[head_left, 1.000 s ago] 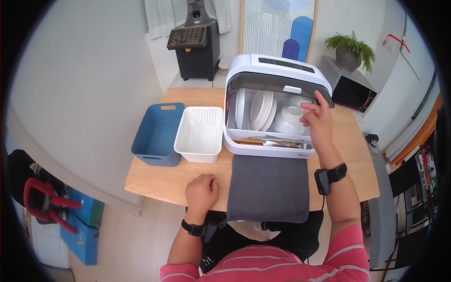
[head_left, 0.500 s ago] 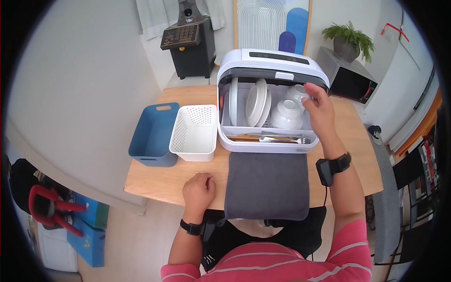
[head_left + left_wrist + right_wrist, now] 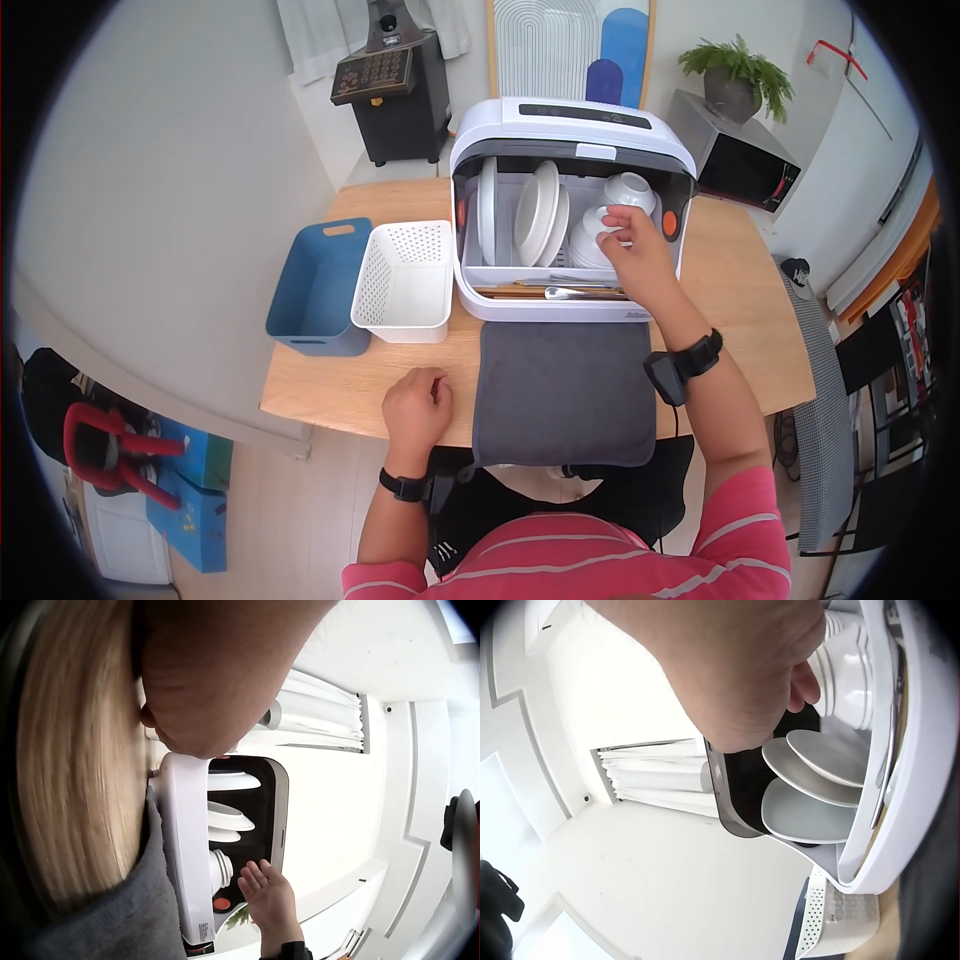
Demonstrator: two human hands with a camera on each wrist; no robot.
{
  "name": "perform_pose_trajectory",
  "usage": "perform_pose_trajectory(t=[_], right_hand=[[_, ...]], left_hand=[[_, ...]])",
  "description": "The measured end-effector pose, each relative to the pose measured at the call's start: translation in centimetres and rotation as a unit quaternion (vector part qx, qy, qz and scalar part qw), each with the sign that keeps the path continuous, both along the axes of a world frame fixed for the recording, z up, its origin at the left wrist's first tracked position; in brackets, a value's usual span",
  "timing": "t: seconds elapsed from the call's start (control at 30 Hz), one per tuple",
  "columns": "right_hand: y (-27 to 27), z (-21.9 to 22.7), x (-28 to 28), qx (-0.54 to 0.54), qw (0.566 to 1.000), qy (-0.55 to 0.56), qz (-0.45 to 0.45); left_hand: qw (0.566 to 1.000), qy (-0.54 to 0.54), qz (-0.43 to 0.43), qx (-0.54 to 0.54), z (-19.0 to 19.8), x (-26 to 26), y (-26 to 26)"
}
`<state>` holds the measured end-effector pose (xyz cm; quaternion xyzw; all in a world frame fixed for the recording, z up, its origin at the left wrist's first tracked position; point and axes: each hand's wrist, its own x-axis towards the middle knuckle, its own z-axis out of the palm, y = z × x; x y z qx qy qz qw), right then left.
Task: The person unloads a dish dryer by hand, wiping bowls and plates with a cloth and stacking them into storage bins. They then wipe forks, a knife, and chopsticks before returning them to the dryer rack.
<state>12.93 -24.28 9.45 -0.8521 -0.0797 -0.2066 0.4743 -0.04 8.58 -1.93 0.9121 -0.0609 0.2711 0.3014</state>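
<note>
Bench (image 3: 735, 310): wooden; the dish cabinet (image 3: 555, 310) is set towards its far side, with the dark lid (image 3: 545, 150) raised.
Bowls (image 3: 587, 247): nested at the right inside the cabinet; another bowl (image 3: 630, 190) is placed on the far side of them.
Plates (image 3: 538, 215): stood on edge, left of the bowls.
Cutlery (image 3: 570, 293): laid along the near side of the cabinet.
Right hand (image 3: 643, 262): held at the right of the nested bowls, fingers relaxed and partly bent, nothing seen grasped; whether the bowls are touched cannot be told.
Left hand (image 3: 416, 412): rested at the near edge of the bench, fingers loosely curled, nothing held.
Cloth (image 3: 565, 395): spread near of the cabinet, hung over the near edge.
Basket (image 3: 405, 333): placed left of the cabinet, with the blue bin (image 3: 318, 345) beside it.
Step in hand: judged to be a reach at the bowls.
Next move: for a grip, fingers and thumb would need to be closed on one rim, neighbouring bowls left undisturbed.
</note>
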Motion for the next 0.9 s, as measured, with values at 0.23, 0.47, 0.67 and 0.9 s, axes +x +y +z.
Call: perform_pose_trajectory(t=[0.23,0.47,0.67,0.9], right_hand=[[3.5,0.6,2.7,-0.028,0.999,-0.002,-0.027],[5.8,2.2,3.9,-0.129,0.984,-0.029,-0.123],[10.0,5.2,1.8,-0.086,0.996,-0.005,-0.01],[15.6,2.2,7.4,0.002,0.996,0.084,-0.013]], left_hand=[[1.0,0.006,-0.004,-0.012,-0.2,0.0,0.4],[1.0,-0.012,-0.011,-0.023,-0.1,0.0,0.5],[1.0,-0.006,-0.014,-0.016,-0.3,0.0,0.6],[0.999,-0.005,-0.007,-0.033,-0.1,-0.2,0.6]])
